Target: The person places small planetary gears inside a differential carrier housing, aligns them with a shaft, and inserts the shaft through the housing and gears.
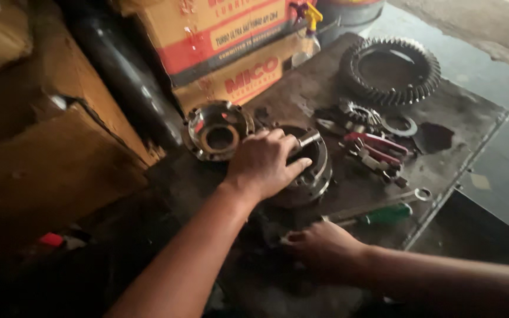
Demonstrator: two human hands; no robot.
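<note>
Fingers of the left hand (264, 164) curl over the round metal housing (316, 171) at the workbench (472, 112) middle, hiding much of its rim. The right hand (323, 247), in shadow, rests nearer; its grip I cannot tell. A green-handled screwdriver (387, 214) lies just beside it.

workshop | greasy metal bench (466, 112) | ring gear (390, 70) | pliers (378, 150) | lubricant cartons (219, 41)
</note>
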